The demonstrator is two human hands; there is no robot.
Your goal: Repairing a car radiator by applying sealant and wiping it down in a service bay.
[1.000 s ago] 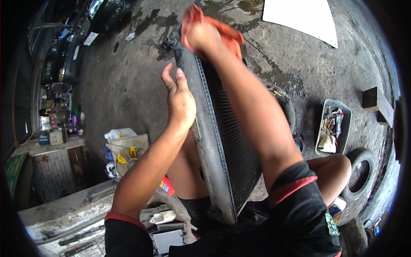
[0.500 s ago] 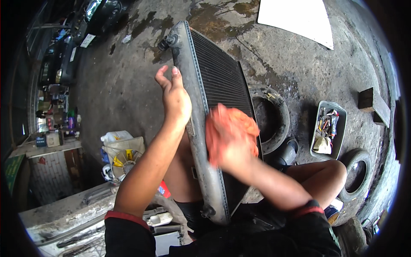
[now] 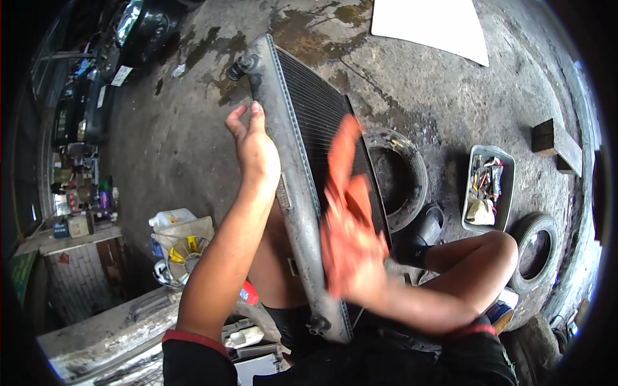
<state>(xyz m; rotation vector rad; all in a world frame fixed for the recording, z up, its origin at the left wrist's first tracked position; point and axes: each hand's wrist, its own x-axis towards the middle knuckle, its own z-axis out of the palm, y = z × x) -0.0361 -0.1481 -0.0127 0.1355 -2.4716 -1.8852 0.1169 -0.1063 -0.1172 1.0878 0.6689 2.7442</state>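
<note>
A car radiator [image 3: 315, 103] with a black finned core stands tilted between my legs. Its grey end tank [image 3: 293, 199] faces my left side. The palm of my left hand [image 3: 257, 154] leans against this tank, its visible fingers apart and not wrapped round it. In my right hand [image 3: 357, 267], blurred by motion, is an orange-red rag [image 3: 351, 206] at the lower part of the core beside the tank's seam. One end of the rag flies up over the fins. A black hose stub [image 3: 243, 66] sticks out at the tank's top.
Right of the radiator lie a worn tyre [image 3: 412, 180], a grey tool bin [image 3: 468, 186] and another tyre [image 3: 537, 248]. A wooden block [image 3: 550, 138] sits farther right, a white panel [image 3: 431, 29] at the far side. At left are a crate of bottles [image 3: 187, 235] and a bench [image 3: 80, 238].
My right hand has moved down along the radiator with the rag, which has gone from bunched up to flung out. My left hand stays against the tank; the view has shifted slightly.
</note>
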